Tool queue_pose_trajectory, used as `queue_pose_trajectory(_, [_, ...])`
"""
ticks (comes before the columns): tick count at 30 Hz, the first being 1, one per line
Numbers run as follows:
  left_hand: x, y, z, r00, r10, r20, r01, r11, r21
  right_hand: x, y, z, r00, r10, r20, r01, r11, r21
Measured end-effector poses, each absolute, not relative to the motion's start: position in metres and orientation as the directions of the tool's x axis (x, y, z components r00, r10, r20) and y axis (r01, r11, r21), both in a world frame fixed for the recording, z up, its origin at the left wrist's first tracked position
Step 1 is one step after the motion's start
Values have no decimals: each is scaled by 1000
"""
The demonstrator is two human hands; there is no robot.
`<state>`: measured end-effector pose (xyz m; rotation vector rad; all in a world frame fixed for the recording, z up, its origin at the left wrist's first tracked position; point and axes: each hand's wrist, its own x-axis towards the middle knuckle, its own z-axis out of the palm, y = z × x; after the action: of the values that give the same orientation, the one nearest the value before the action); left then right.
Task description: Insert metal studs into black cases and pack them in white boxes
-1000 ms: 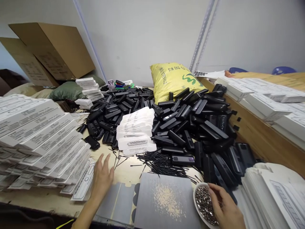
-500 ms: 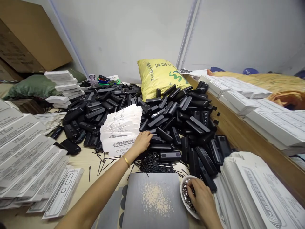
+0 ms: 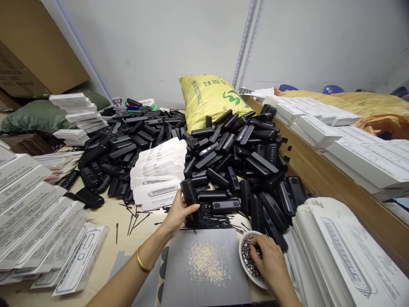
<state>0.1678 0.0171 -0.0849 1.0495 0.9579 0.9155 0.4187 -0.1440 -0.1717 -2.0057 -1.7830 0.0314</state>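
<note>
My left hand [image 3: 179, 213], with a gold bangle on its wrist, grips a black ribbed case [image 3: 189, 197] between thumb and fingers, tilted above a heap of thin black sticks [image 3: 219, 221]. My right hand [image 3: 268, 258] has its fingertips in a white bowl [image 3: 242, 260] of small shiny metal pieces [image 3: 248, 256]; the fingers are pinched together and what they hold is hidden. Between the hands lies a grey board [image 3: 179, 273] with pale flakes [image 3: 207, 263] scattered on it. White printed card sleeves [image 3: 159, 179] are fanned out beyond my left hand.
Many black cases [image 3: 255, 164] are piled across the table before a yellow sack [image 3: 211, 100]. Printed boxes [image 3: 38, 213] stand at the left, flat sleeves [image 3: 338, 251] at the right. Another person's fingers [image 3: 56, 174] show at the left edge. A wooden ledge [image 3: 313, 170] runs along the right.
My left hand has drawn back from the pile, now with a black case in its grip. The right hand stays at the bowl. Another person's fingers have appeared at the left.
</note>
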Motion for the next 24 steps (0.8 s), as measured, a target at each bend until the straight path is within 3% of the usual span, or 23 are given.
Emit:
queue_pose_trajectory(4, [177, -16, -85, 252, 881, -401, -437, 473, 765, 412, -142, -171, 197, 938, 284, 901, -59, -430])
queue_pose_trajectory(11, [180, -28, -93, 250, 806, -537, -566, 571, 595, 410, -144, -157, 306, 925, 226, 747, -86, -659])
queue_pose_trajectory(14, [181, -34, -93, 233, 796, -558, -589, 572, 571, 402, -146, -146, 446, 886, 124, 567, -173, -805])
queue_pose_trajectory(17, [182, -40, -93, 219, 788, -576, -618, 568, 544, 377, -139, -136, 475, 880, -1, 247, -135, -960])
queue_pose_trajectory(20, [182, -46, -93, 198, 787, -584, -654, 550, 520, 344, -126, -128, 420, 905, -66, -22, -63, -998])
queue_pose_trajectory(24, [177, -49, -95, 138, 788, -600, -701, 506, 503, 310, -114, -117, 339, 938, -78, -101, -46, -994])
